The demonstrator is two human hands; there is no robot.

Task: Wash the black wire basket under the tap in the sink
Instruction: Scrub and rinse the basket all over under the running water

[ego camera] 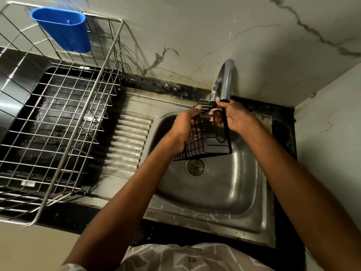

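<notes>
- Holding the black wire basket (207,137) over the steel sink (244,192), both hands kept it off the basin floor, above and just behind the drain (195,167).
- Left hand (185,126) had its fingers curled round the basket's left side wires; right hand (237,117) pinched the top right corner, close under the spout of the chrome tap (224,83).
- Basket lay tilted, its long axis running from the tap end down toward the person, with the mesh bottom lowest near the drain.
- No stream could be made out at the spout; whether water ran, I could not tell.
- Right hand was the nearer to the tap, so it looked better placed for turning the small lever (204,99) at the base, left hand carrying the basket.
- A steel dish rack (64,114) with a blue cutlery holder (62,28) stood well apart on the left.
</notes>
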